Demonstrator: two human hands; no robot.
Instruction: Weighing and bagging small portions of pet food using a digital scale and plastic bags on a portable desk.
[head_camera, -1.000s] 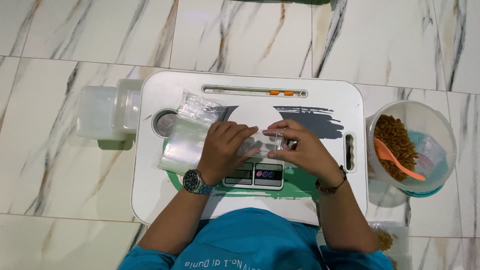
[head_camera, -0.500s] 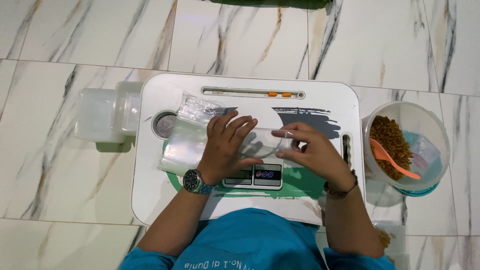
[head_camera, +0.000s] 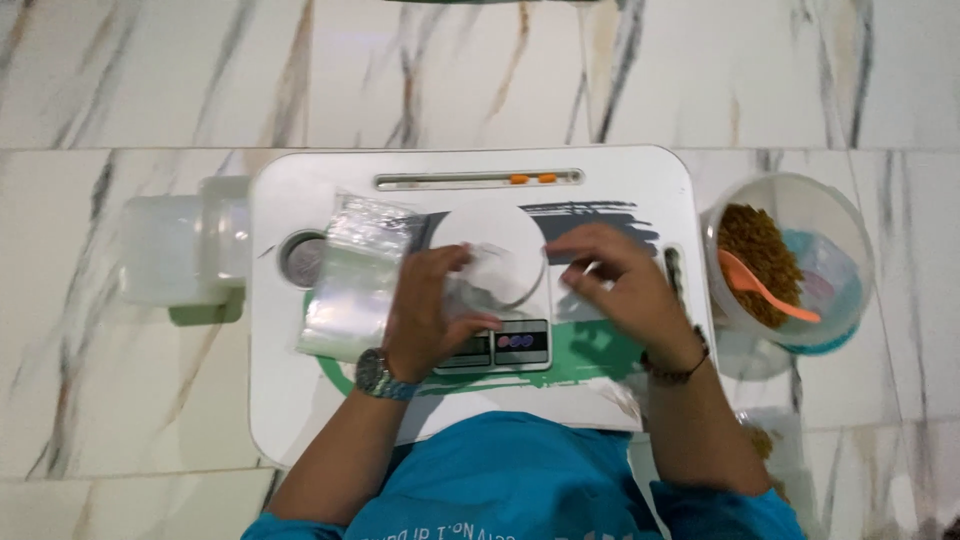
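Head view, looking straight down. White lap tray (head_camera: 300, 420) as work surface, resting on marble floor (head_camera: 120, 90). Small digital kitchen scale (head_camera: 490, 262) at tray centre, round white platform, display toward the body.

Left hand (head_camera: 425, 310) on the scale's left edge, fingers curled and pinching a small clear plastic bag (head_camera: 478, 285) lying over the platform's lower left. Wristwatch (head_camera: 380, 376) on that wrist.

Right hand (head_camera: 615, 285) just right of the platform, fingers bent and drawn together near the tips; whether anything sits between them cannot be told, bag edge too faint there. Dark bracelet (head_camera: 678, 372) on that wrist.

Stack of clear plastic bags (head_camera: 355, 285) on the tray left of the scale, just beside the left hand. Clear lidded containers (head_camera: 175, 250) on the floor off the tray's left edge. Round clear tub (head_camera: 835, 240) on the floor right of the tray, holding brown granular stuff (head_camera: 750, 250) and an orange spoon (head_camera: 765, 290).
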